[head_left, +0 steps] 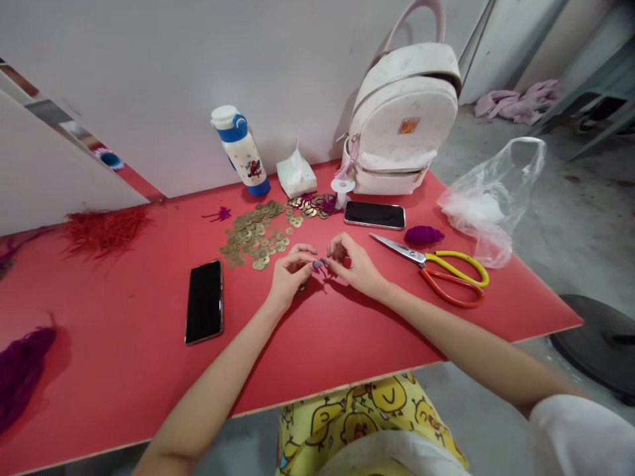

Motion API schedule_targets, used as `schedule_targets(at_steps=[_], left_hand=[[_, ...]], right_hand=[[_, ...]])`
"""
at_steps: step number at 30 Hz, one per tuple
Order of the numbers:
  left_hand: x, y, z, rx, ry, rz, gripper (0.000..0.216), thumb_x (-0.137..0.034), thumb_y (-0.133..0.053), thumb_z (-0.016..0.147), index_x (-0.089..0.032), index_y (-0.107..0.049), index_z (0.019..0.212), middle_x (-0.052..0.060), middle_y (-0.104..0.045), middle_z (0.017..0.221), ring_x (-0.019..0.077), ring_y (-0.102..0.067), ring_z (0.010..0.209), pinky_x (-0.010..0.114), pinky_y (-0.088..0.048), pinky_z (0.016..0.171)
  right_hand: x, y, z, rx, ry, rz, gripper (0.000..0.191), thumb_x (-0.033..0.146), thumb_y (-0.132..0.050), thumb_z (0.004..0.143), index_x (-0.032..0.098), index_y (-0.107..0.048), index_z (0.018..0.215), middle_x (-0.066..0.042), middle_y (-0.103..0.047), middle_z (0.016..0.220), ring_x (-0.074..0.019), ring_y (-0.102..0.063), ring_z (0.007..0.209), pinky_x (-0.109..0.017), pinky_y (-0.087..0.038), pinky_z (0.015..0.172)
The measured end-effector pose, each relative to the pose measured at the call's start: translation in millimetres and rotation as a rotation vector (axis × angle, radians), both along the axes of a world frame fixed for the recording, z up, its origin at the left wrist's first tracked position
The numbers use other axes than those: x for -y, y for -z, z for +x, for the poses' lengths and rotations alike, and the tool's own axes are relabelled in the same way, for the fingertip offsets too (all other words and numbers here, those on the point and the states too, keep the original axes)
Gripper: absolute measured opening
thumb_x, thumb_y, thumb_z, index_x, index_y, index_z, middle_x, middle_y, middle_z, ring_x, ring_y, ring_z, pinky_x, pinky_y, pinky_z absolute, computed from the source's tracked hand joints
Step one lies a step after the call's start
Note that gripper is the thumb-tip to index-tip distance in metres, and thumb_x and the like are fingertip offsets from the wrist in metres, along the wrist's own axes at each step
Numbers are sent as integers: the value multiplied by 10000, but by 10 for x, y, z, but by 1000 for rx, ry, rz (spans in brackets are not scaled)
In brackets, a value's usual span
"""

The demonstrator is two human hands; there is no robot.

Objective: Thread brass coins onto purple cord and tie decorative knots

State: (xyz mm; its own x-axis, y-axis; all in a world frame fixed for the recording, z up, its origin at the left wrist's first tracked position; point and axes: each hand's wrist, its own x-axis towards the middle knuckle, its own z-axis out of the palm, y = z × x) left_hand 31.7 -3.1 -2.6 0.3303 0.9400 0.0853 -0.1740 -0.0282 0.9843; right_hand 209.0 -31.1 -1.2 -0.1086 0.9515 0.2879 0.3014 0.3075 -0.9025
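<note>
Over the middle of the red table, my left hand [292,272] and my right hand [351,264] come close together. Both are closed in a pinch on a short piece of purple yarn [323,264] between the fingertips. A dark bit shows under my left fingers, too small to make out. Beyond my hands lies a spread of brass-coloured coin-like discs with holes [255,228]. Scissors [426,261] with one yellow and one red handle lie to the right of my right hand. A small bundle of purple yarn [423,235] rests just behind them.
Phones lie at left [204,302] and back right [374,215]. Along the wall stand a bottle [243,152], a tissue pack [296,175], a white spool [342,190] and a backpack [401,119]. A plastic bag [489,205] sits at the right edge; red strands [104,231] and purple yarn [22,370] lie left.
</note>
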Motion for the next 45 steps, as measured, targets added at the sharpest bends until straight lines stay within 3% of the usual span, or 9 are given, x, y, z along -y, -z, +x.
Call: schedule_targets(at_steps=[5,13,18,24,28,32,38,45], left_hand=[[-10,27,-4,22,-15,-32,232,-390,-836,654,-182,-740,693,33,-543,938,46,-488,581,200,-421,506],[-11,56,-27,-1,-1,-35,269,-427,-813,677,-172,-728,696,86,-641,1089,31,-459,502,216,-391,455],[13,62,-13,-7,44,-54,241,-399,-803,684,-170,-726,680,61,-713,840,49,-449,448,222,-382,431],[18,3,13,-229,-197,108,92,-260,-731,734,-171,-737,712,49,-716,774,141,-639,680,243,-508,601],[20,8,-1,-411,-225,268,67,-207,-683,764,-173,-736,742,53,-716,802,161,-663,768,265,-536,697],[11,42,-17,-518,-194,324,74,-204,-666,779,-178,-731,754,54,-724,805,165,-662,737,270,-531,676],[-11,75,-27,-546,-155,379,123,-286,-666,813,-190,-744,806,72,-737,854,183,-674,768,300,-536,707],[9,24,-8,-515,-89,360,100,-238,-660,814,-195,-750,824,65,-735,877,180,-679,792,298,-532,738]], right_hand=[[-4,-48,31,32,-121,92,155,326,-470,962,206,-568,969,-44,-592,895,-163,-561,771,-299,-453,727],[-25,-13,32,144,-206,113,235,305,-477,973,187,-643,856,-56,-609,876,-168,-578,795,-293,-448,761],[-13,0,15,270,-252,65,210,228,-487,958,178,-661,852,-44,-651,833,-160,-602,765,-257,-426,694],[28,14,-7,493,-346,158,180,259,-513,963,213,-682,917,-42,-709,913,-173,-634,807,-250,-387,660],[24,-5,19,586,-296,248,205,245,-476,973,203,-671,927,-54,-692,877,-174,-604,776,-259,-356,635],[4,-43,60,579,-159,253,233,241,-438,983,194,-658,924,-59,-661,853,-174,-580,767,-262,-352,637],[-6,-68,87,430,-17,170,220,225,-447,976,198,-653,905,-58,-649,895,-171,-586,787,-264,-380,664],[-48,-36,91,241,27,103,212,227,-463,958,190,-643,852,-52,-636,849,-168,-580,751,-283,-420,707]])
